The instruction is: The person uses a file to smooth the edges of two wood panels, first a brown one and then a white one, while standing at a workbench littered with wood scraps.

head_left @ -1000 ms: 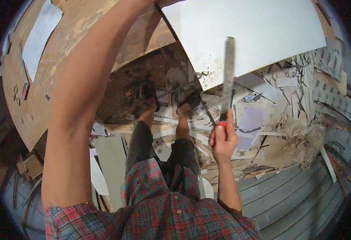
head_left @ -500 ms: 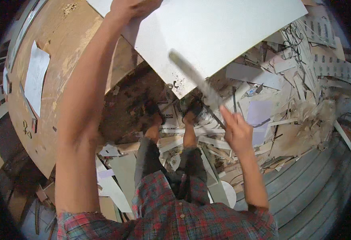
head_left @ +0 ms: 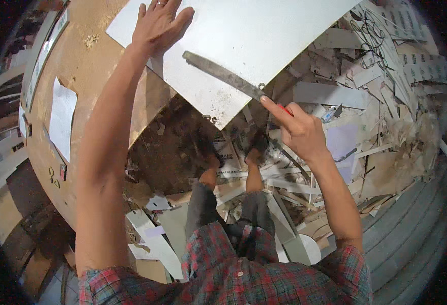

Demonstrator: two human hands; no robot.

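A large white board (head_left: pixel 243 35) lies over the edge of a brown wooden table, with one corner jutting out toward me. My left hand (head_left: pixel 161 25) presses flat on the board's left part, fingers spread. In my right hand (head_left: pixel 302 129) is a long, flat grey file (head_left: pixel 223 75), its red handle mostly hidden in my closed fingers. The blade slants across the board's near right edge, tip pointing up and left, my index finger stretched along it. Dark filings (head_left: pixel 222 96) are scattered on the board near its corner.
The brown tabletop (head_left: pixel 96 66) at the left holds a white paper sheet (head_left: pixel 63 119) and small metal rings (head_left: pixel 54 178). Offcut strips and scraps (head_left: pixel 330 96) litter the floor around my feet. A tangled black cord (head_left: pixel 373 38) lies at the far right, corrugated grey sheeting (head_left: pixel 411 229) nearer.
The file and my right hand have moved up, and the blurred blade is now sharp over the board's edge. More of my left hand shows as the view has shifted.
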